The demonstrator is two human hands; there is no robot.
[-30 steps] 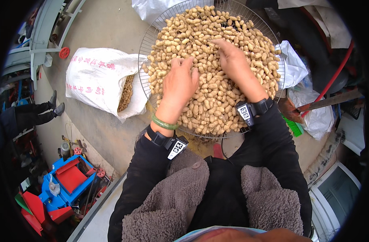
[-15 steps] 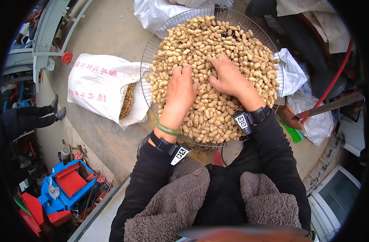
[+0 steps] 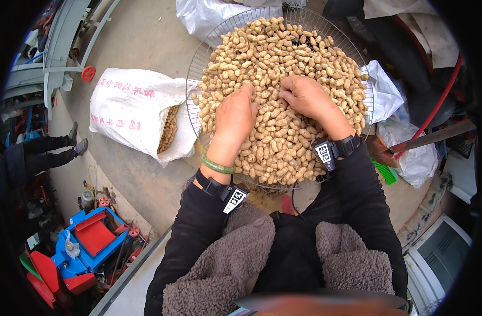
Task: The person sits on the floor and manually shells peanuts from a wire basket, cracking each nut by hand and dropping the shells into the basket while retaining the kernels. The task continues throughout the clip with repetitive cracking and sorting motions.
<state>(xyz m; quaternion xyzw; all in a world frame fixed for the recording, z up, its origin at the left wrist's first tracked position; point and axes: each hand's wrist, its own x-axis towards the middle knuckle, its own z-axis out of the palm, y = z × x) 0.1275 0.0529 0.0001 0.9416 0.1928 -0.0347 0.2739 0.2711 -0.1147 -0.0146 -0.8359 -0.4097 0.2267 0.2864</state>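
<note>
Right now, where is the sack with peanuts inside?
In the head view, the white sack lies on the floor at the left, its open mouth beside the wire basket.

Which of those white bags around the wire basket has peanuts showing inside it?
The sack with red print, left of the wire basket: its open mouth shows peanuts. None show in the far white bag or the right-hand white bag.

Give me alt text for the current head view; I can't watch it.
A person's left hand and right hand rest among unshelled peanuts heaped in a round wire basket; whether either grips any is unclear. An open white sack holding more peanuts lies to the left, with a blue-and-red machine at lower left.
</note>
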